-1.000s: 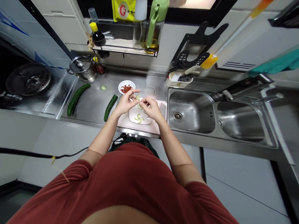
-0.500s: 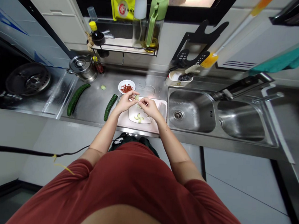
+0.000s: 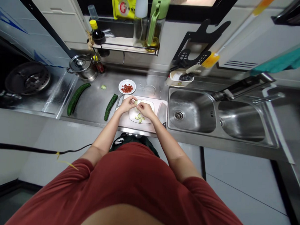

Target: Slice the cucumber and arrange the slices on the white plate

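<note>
Above a white plate [image 3: 146,120], my left hand [image 3: 127,104] holds pale green cucumber slices [image 3: 136,102] pinched between thumb and fingers. My right hand [image 3: 145,110] meets it there, its fingertips closed at the edge of the slices; how many it grips is too small to tell. On the plate's near part, several cucumber slices [image 3: 139,118] lie fanned in a pinwheel. The plate rests on a pale pink cutting board [image 3: 123,122]. A cleaver [image 3: 162,110] lies along the board's right side.
Left of the board are a cut cucumber [image 3: 111,107], a long whole cucumber [image 3: 77,98] and a cucumber end piece [image 3: 103,87]. Behind it sits a dish of chopped red pieces [image 3: 127,87]. A steel pot [image 3: 83,67] stands back left; a double sink [image 3: 192,110] borders the right.
Both hands have lowered toward the plate and shifted slightly left, still together at the cucumber slices. More of the plate and the cleaver now shows.
</note>
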The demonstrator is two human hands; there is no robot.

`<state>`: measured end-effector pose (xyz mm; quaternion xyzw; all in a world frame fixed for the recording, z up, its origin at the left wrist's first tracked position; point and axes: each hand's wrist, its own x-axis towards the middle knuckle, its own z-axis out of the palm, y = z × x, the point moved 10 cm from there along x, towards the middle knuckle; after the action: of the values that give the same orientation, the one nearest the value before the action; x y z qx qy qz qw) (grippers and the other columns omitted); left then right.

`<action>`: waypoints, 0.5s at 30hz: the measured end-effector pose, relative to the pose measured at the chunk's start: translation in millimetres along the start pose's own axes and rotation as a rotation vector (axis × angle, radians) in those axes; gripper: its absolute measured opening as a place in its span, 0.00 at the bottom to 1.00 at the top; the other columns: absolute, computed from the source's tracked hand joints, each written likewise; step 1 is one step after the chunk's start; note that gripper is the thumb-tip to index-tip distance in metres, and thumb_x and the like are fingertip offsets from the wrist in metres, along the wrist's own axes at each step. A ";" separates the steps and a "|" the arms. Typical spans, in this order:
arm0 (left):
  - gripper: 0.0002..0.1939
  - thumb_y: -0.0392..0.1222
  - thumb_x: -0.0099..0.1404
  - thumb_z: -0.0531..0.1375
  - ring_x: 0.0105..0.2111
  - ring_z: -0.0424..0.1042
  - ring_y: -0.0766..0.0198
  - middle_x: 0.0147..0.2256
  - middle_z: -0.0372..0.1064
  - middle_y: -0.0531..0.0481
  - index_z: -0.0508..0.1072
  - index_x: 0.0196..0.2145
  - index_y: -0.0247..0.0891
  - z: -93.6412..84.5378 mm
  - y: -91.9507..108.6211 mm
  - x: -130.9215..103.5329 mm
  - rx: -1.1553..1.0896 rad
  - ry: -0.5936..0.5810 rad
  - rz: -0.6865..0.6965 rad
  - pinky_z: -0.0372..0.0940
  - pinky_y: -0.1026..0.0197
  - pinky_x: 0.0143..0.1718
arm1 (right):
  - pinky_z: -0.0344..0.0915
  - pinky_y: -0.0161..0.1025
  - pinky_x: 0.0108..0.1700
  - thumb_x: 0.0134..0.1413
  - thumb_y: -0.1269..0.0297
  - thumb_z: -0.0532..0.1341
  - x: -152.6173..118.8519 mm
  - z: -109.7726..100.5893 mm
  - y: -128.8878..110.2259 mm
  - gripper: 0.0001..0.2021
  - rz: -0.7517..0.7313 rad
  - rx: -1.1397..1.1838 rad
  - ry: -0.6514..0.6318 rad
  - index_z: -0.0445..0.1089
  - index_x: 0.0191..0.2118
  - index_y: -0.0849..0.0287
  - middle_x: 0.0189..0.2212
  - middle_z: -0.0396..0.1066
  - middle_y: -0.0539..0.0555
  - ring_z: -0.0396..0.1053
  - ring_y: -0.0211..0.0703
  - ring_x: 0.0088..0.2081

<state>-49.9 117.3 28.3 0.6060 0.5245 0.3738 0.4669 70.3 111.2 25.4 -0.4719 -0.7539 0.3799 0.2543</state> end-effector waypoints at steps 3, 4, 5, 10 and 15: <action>0.15 0.33 0.50 0.64 0.24 0.62 0.72 0.24 0.62 0.58 0.70 0.38 0.36 0.2 -13.4 0.7 0.066 0.007 -0.046 0.58 0.69 0.29 | 0.54 0.31 0.32 0.54 0.65 0.58 1.8 10.0 10.3 0.07 0.037 -0.060 -0.025 0.72 0.32 0.61 0.26 0.71 0.48 0.64 0.36 0.28; 0.15 0.33 0.50 0.64 0.24 0.62 0.72 0.24 0.62 0.58 0.70 0.38 0.37 0.5 -17.8 0.9 0.084 0.007 -0.064 0.58 0.69 0.29 | 0.54 0.31 0.32 0.55 0.65 0.58 2.2 13.4 13.6 0.07 0.052 -0.080 -0.036 0.72 0.32 0.61 0.26 0.71 0.48 0.64 0.36 0.29; 0.15 0.32 0.50 0.63 0.24 0.63 0.71 0.24 0.63 0.58 0.70 0.38 0.36 1.3 -22.0 1.0 0.100 0.004 -0.079 0.58 0.69 0.29 | 0.54 0.31 0.32 0.55 0.65 0.59 2.4 16.8 16.7 0.07 0.066 -0.098 -0.050 0.73 0.33 0.61 0.27 0.71 0.49 0.64 0.36 0.29; 0.15 0.32 0.50 0.63 0.24 0.63 0.70 0.23 0.65 0.58 0.71 0.39 0.36 5.2 -39.5 1.8 0.209 -0.017 -0.127 0.59 0.68 0.30 | 0.56 0.30 0.34 0.57 0.67 0.58 2.5 31.1 26.7 0.07 0.116 -0.186 -0.115 0.74 0.35 0.61 0.30 0.73 0.51 0.67 0.36 0.31; 0.15 0.33 0.52 0.61 0.25 0.64 0.69 0.23 0.66 0.58 0.72 0.40 0.37 6.0 -54.6 4.3 0.377 -0.032 -0.142 0.60 0.66 0.31 | 0.56 0.30 0.33 0.58 0.67 0.57 3.0 41.7 36.5 0.09 0.178 -0.286 -0.162 0.74 0.36 0.61 0.33 0.75 0.53 0.68 0.37 0.33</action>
<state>-59.2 121.3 -25.9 0.6498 0.6192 0.2256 0.3787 57.0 109.7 -28.5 -0.5359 -0.7736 0.3264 0.0885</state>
